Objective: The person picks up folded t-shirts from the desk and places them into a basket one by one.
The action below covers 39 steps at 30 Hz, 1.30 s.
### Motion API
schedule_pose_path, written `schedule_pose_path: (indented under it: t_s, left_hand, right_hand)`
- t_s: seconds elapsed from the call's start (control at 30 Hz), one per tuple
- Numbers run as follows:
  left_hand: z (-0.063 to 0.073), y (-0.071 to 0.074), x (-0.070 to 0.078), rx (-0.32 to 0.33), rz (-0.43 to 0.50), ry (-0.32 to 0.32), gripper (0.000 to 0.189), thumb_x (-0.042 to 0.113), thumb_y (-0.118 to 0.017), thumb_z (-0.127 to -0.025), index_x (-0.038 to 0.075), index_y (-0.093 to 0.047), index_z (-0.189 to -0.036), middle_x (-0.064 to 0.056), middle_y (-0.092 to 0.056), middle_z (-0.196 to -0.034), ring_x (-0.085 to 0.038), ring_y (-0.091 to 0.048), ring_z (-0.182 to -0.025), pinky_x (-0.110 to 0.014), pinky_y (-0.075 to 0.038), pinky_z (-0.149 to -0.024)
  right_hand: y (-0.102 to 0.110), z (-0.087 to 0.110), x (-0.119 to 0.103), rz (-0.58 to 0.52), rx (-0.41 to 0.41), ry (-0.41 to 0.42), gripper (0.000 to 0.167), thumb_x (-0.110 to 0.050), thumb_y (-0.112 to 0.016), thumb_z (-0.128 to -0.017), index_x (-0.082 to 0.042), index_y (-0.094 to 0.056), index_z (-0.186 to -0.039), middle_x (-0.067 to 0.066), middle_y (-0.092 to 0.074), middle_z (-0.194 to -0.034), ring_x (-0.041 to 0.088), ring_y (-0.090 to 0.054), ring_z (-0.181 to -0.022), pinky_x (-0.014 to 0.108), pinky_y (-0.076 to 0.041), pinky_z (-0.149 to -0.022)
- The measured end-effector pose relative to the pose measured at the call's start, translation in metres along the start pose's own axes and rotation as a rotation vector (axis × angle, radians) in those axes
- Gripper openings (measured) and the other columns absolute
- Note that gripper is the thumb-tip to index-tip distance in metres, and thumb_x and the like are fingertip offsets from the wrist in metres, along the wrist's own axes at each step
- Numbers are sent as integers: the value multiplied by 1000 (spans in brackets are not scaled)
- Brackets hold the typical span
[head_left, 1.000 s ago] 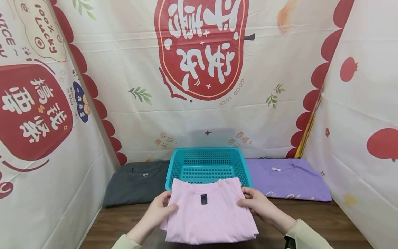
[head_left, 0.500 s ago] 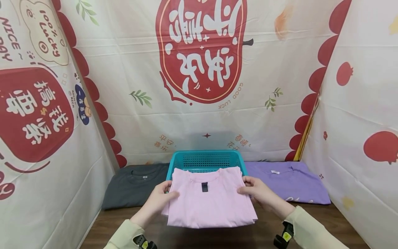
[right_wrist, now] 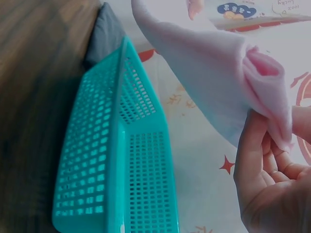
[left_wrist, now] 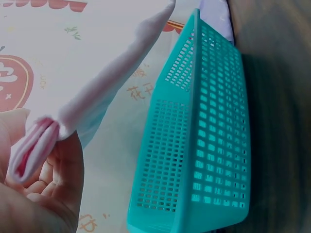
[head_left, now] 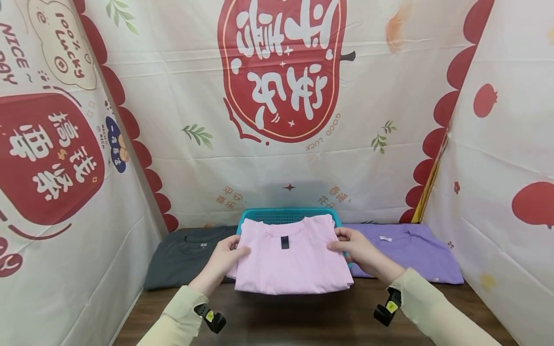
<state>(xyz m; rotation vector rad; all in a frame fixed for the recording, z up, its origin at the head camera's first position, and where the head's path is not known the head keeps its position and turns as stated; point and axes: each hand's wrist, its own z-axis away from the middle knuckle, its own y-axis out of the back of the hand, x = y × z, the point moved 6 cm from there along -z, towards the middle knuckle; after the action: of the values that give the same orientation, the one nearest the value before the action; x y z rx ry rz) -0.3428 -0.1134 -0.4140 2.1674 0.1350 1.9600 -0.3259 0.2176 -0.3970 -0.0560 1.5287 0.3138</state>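
A folded pink T-shirt (head_left: 294, 264) with a black neck label is held level by both hands. My left hand (head_left: 222, 259) pinches its left edge, thumb on top and fingers beneath. At the opposite edge my right hand (head_left: 359, 250) grips it the same way. Behind and below the shirt stands a teal plastic basket (head_left: 281, 211), mostly covered by it in the head view. Both wrist views show the shirt raised above the rim of the basket (left_wrist: 194, 121), with a gap between them. The folded layers of the pink T-shirt (right_wrist: 209, 63) show at its side.
To the left of the basket lies a folded dark grey T-shirt (head_left: 182, 262). A folded purple T-shirt (head_left: 407, 254) lies to its right. All rest on a brown wooden table (head_left: 277, 322), with printed white cloth (head_left: 173, 72) hanging at the back and both sides.
Both hands have carried the pink T-shirt forward, away from the body. It now overlaps most of the basket, whose inside was in plain sight a second ago.
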Motion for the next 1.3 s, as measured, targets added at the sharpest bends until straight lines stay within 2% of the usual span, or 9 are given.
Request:
schedule_pose_path:
  t_s: [0.17, 0.4, 0.83, 1.03, 1.3]
  left_hand:
    - [-13, -1, 1, 25, 44, 19, 34, 7, -69, -82, -5, -66, -113, -7, -65, -78, -16, -61, -66, -29, -53, -58]
    - [-31, -4, 1, 63, 33, 17, 29, 8, -70, -83, -4, -68, -109, -6, -64, -75, -15, -60, -64, -28, -52, -57]
    - [-62, -2, -6, 84, 29, 27, 30, 16, -69, -89, -1, -66, -114, -9, -64, -85, -18, -60, -71, -30, -54, -63]
    - [-75, -5, -10, 86, 17, 7, 28, 14, -69, -89, -3, -67, -111, -7, -63, -80, -16, -59, -67, -28, -52, -59]
    - [-92, -10, -15, 83, -33, 23, 29, 16, -69, -89, -2, -67, -112, -9, -65, -86, -17, -60, -71, -30, -53, -64]
  right_hand:
    - [5, -12, -4, 9, 23, 2, 38, -16, -69, -88, 5, -52, -115, 8, -59, -94, 17, -61, -76, 37, -56, -62]
    - [12, -27, -1, 8, 39, -6, 40, -17, -67, -91, 6, -51, -119, 9, -59, -97, 17, -62, -77, 37, -56, -63]
    - [19, -59, -8, 80, 82, -14, 37, -21, -66, -91, 4, -54, -116, 9, -58, -97, 18, -58, -78, 36, -54, -66]
    - [24, -73, -2, 109, 88, -44, 33, -17, -65, -92, 4, -54, -115, 9, -57, -95, 18, -57, -76, 36, -54, -65]
    - [24, -90, 8, 118, 105, -56, 35, -14, -62, -91, 5, -53, -119, 8, -56, -95, 16, -56, -74, 35, -54, -62]
